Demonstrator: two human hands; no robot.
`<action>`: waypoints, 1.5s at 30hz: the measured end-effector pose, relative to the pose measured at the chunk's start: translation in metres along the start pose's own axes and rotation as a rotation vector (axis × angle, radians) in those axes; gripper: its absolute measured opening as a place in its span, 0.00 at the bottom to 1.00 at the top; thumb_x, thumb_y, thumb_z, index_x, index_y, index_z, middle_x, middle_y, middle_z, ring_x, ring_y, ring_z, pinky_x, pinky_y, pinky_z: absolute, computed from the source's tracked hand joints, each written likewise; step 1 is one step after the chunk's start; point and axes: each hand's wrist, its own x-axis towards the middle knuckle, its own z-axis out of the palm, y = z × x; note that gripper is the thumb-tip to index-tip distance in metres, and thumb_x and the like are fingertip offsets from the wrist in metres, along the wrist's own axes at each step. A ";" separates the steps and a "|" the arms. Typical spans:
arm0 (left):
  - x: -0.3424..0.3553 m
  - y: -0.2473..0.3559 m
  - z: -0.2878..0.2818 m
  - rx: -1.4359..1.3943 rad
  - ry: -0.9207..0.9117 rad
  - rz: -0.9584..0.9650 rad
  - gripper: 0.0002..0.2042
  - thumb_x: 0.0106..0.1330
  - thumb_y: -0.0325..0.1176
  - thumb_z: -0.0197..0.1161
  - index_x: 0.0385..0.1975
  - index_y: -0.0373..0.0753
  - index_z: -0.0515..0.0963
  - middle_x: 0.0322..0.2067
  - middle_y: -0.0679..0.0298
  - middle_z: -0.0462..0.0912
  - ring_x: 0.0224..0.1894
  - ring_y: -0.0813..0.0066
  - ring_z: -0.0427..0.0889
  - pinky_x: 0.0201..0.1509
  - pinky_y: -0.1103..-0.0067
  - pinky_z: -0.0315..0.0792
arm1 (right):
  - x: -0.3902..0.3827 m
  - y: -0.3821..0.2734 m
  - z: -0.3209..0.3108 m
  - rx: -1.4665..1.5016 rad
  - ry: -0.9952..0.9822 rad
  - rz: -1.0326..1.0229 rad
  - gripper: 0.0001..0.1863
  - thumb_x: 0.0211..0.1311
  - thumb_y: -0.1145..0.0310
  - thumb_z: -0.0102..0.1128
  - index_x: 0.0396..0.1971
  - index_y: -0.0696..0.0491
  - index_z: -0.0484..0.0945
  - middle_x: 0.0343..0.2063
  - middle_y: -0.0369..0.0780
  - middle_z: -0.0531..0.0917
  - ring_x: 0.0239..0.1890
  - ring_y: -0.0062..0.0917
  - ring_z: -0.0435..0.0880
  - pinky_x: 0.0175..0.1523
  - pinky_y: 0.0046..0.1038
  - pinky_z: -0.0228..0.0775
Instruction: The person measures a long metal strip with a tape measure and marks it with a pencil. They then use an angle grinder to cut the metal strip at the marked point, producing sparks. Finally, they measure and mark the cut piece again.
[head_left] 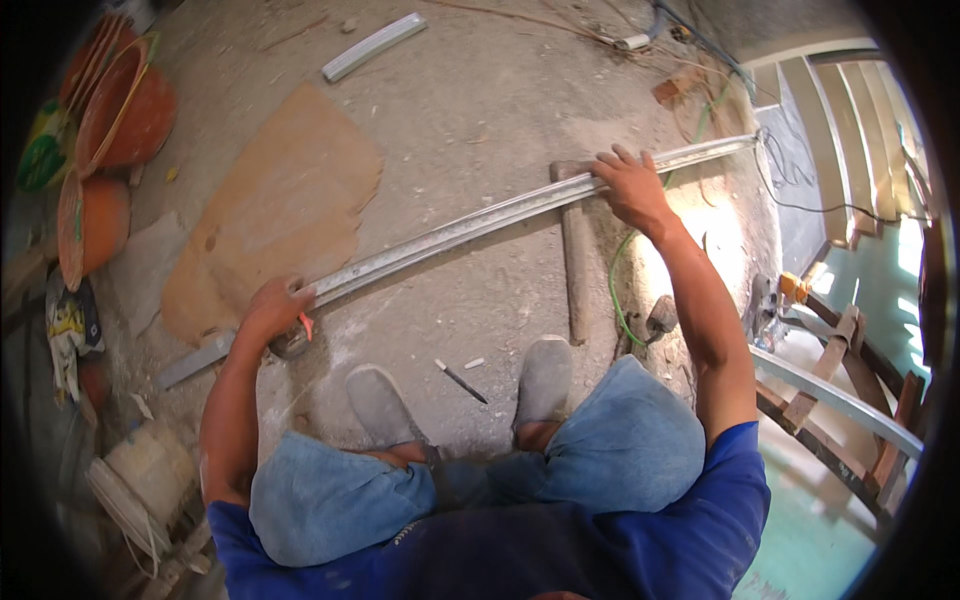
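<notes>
A long, thin metal channel slants across the floor in front of me, its right end farther away. My left hand is closed round its near left part. Beside that hand, partly hidden, is a small dark tool with an orange part; I cannot make out its kind. My right hand grips the channel farther along, fingers bent over its far edge. A hammer lies under the channel just left of my right hand. Between my shoes are a dark marker and a small white stick.
A brown board lies on the dusty floor at left. Orange buckets stand beyond it. A short metal piece lies far ahead. A green cable runs near my right arm. Wooden framing and a drop are at right.
</notes>
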 end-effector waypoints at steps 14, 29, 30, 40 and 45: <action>-0.002 -0.006 0.007 -0.105 0.010 -0.044 0.18 0.64 0.38 0.63 0.44 0.28 0.81 0.31 0.50 0.86 0.34 0.64 0.85 0.44 0.70 0.76 | 0.035 -0.225 0.017 0.248 0.108 -0.595 0.17 0.65 0.62 0.54 0.51 0.52 0.77 0.46 0.43 0.82 0.53 0.38 0.81 0.58 0.47 0.69; -0.015 0.002 -0.022 -0.037 0.039 -0.030 0.32 0.61 0.50 0.67 0.58 0.29 0.75 0.54 0.43 0.81 0.57 0.51 0.80 0.62 0.67 0.70 | 0.024 -0.117 -0.019 0.156 0.101 -0.384 0.18 0.60 0.72 0.54 0.52 0.49 0.76 0.46 0.41 0.82 0.55 0.36 0.80 0.64 0.51 0.65; -0.014 -0.001 -0.023 -0.029 0.047 -0.025 0.33 0.61 0.51 0.67 0.58 0.29 0.75 0.55 0.43 0.80 0.58 0.51 0.80 0.63 0.67 0.70 | 0.022 -0.107 -0.024 0.164 0.095 -0.360 0.18 0.61 0.72 0.53 0.52 0.49 0.76 0.47 0.41 0.82 0.56 0.37 0.80 0.66 0.51 0.63; -0.022 -0.050 -0.050 -0.060 0.042 -0.169 0.33 0.62 0.52 0.66 0.61 0.32 0.74 0.55 0.46 0.81 0.59 0.54 0.79 0.62 0.68 0.71 | -0.001 -0.008 -0.028 0.138 0.054 -0.118 0.16 0.66 0.71 0.56 0.54 0.48 0.76 0.55 0.39 0.81 0.60 0.36 0.77 0.70 0.51 0.57; -0.027 -0.067 -0.064 0.003 0.046 -0.212 0.32 0.62 0.52 0.66 0.60 0.33 0.75 0.55 0.47 0.81 0.59 0.56 0.80 0.62 0.69 0.71 | -0.008 0.024 -0.019 0.169 0.058 -0.012 0.16 0.66 0.70 0.57 0.53 0.46 0.76 0.53 0.38 0.82 0.61 0.37 0.76 0.70 0.53 0.55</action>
